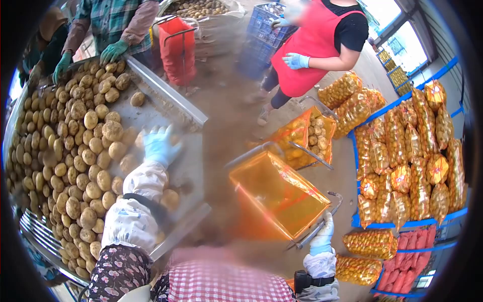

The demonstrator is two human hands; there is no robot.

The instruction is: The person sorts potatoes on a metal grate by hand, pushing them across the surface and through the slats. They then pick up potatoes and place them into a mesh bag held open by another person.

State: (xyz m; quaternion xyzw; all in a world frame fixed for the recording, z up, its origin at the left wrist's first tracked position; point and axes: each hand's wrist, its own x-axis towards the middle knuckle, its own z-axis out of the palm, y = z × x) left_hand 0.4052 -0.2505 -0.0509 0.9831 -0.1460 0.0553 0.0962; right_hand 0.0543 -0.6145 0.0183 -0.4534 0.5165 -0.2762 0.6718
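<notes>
My left hand, in a light blue glove, is stretched over the metal sorting table with its fingers spread. Brown potatoes lie in a thick layer to its left, a few blurred ones close by its fingers and wrist. Low on the right, my right hand, gloved too, is closed around the metal bag frame. An orange mesh bag is stretched open on that frame, its mouth facing up.
A person in a red apron stands beyond a filled mesh bag. Another person's gloved hands are at the table's far end. Stacked potato bags line the right. A red bag and blue crates stand behind.
</notes>
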